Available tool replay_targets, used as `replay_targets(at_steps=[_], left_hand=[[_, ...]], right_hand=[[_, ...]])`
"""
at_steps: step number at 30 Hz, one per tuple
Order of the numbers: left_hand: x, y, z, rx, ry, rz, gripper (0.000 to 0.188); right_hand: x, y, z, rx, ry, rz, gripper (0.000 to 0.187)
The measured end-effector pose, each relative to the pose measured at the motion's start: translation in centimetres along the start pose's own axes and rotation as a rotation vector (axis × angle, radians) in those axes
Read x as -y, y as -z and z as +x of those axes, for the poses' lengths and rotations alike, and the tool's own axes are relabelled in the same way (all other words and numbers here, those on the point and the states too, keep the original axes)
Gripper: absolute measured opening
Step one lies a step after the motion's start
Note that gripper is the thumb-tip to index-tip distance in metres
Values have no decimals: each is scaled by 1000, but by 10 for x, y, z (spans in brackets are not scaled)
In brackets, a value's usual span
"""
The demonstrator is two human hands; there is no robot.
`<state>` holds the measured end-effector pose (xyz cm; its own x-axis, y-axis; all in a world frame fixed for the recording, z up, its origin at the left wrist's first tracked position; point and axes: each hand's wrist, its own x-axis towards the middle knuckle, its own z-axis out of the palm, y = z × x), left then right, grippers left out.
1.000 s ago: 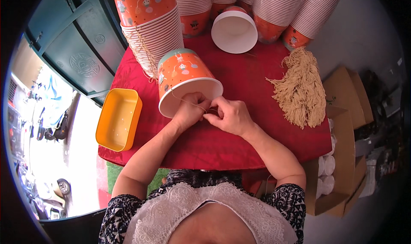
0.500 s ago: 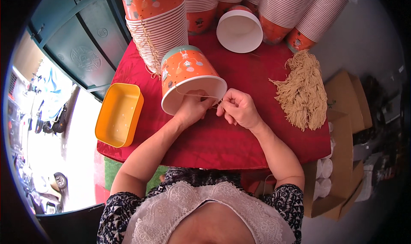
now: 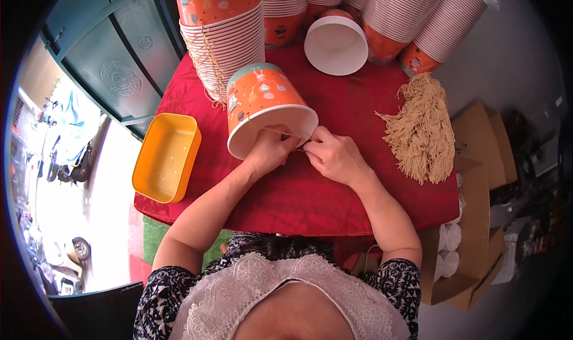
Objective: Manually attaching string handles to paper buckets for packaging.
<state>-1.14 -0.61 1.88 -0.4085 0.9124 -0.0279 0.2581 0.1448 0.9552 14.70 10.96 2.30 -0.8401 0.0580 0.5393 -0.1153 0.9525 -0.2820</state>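
An orange paper bucket (image 3: 265,95) with a green base band lies tilted, its white-rimmed mouth toward me. My left hand (image 3: 271,149) reaches into that mouth, fingers closed around a thin tan string (image 3: 292,136) near the rim. Right beside the rim, my right hand (image 3: 334,154) pinches the same string between thumb and fingers. The string runs from the bucket's wall across the mouth to both hands. Some left fingertips are hidden inside the bucket.
A yellow plastic tub (image 3: 167,158) with small white bits sits at the left. Tan strings (image 3: 425,131) lie bundled at the right. Stacked buckets (image 3: 224,48) and a single bucket (image 3: 336,45) stand behind on the red-covered table (image 3: 286,206). Cardboard boxes (image 3: 471,232) are at the right.
My right hand has turned and its fingers have closed in nearer the rim, with the knuckles now more on top. The left hand stays in the bucket's mouth.
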Motion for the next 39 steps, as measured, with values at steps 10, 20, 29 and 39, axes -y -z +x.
replay_targets(at_steps=[10,20,29,39], left_hand=[[9,0,2,-18,-41,42,22],[12,-1,4,-50,-126,93,15],[12,4,4,71,-192,241,13],[13,-3,2,58,-336,437,8]], right_hand=[[15,-29,-3,16,-73,-396,1],[13,-29,-1,30,-79,-341,7],[12,-24,-3,4,-185,-172,8],[7,-29,-3,-34,-250,-13,9]])
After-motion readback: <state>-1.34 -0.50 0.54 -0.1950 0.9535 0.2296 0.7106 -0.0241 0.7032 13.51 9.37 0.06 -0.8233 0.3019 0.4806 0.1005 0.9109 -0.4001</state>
